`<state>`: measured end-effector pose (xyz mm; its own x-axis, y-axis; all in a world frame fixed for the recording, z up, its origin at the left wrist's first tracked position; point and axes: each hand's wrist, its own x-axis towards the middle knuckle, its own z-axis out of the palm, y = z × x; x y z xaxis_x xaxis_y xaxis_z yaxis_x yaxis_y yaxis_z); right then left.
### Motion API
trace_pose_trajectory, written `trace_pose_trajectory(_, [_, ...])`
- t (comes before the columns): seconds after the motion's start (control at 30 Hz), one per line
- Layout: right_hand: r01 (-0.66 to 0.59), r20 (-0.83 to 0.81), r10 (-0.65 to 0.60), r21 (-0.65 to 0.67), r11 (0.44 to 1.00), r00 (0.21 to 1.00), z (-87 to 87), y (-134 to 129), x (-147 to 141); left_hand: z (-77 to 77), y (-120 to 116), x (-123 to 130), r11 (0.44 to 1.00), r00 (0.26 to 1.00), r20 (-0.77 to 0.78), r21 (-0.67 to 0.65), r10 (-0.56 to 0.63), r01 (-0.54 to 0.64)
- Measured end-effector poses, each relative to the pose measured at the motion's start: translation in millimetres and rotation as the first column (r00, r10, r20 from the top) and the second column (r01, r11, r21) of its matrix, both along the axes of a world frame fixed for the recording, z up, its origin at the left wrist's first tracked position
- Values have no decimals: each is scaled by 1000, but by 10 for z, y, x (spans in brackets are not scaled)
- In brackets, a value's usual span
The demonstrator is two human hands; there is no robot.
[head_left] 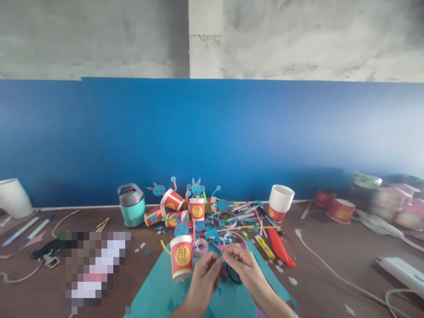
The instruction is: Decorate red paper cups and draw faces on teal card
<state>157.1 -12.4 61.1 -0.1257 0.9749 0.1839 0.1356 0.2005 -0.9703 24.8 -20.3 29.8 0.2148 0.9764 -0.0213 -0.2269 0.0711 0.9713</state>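
Observation:
My left hand and my right hand meet over a teal sheet, fingertips pinched close together. Whatever lies between them is too small to make out. Left of my left hand stands a red and white paper cup with a gold emblem. A blue paper animal head rises from its rim, with a yellow straw on one side and a pink one on the other. A small clear tape roll lies behind my left hand. Black loops, perhaps scissor handles, show partly beneath my right hand.
Behind are several decorated cups, some tipped over, and a pile of pens. A yellow glue stick or cutter and a red pointed object lie right. Stacked cups and a teal flask stand farther back. A white cable crosses the table.

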Motion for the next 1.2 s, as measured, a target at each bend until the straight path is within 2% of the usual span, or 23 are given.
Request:
trace_pose_trajectory(0.1, [11,-8,-11,1,1000,1000,-4,6,8,-3,-14,-9,999,999,41,-44,17,-15])
trace_pose_trajectory(0.2, [34,8,-34,22,999,999,-34,23,23,15,-11,-17,1000,998,66,-31,7,-5])
trace_pose_trajectory(0.4, [67,131,-78,83,994,988,-99,34,27,40,15,-21,999,998,-26,14,52,-51])
trace_pose_trajectory(0.5, [131,243,-200,274,953,949,-84,2,27,32,19,-22,996,995,-44,18,90,-89])
trace_pose_trajectory(0.57, [95,330,-252,426,900,910,-55,-35,24,23,23,-22,992,991,-52,26,123,-122])
trace_pose_trajectory(0.63, [23,422,-264,497,868,867,-27,-73,14,17,27,-22,988,986,-68,44,153,-151])
trace_pose_trajectory(0.77, [10,494,-276,476,880,825,-29,-102,-14,23,15,-27,976,975,-101,105,200,-190])
trace_pose_trajectory(1.03, [49,381,-184,336,941,906,-89,-53,-30,13,-11,-26,958,954,-188,214,233,-191])
trace_pose_trajectory(1.2, [43,389,-166,305,951,906,-61,-76,-44,20,-9,-22,956,944,-228,230,237,-185])
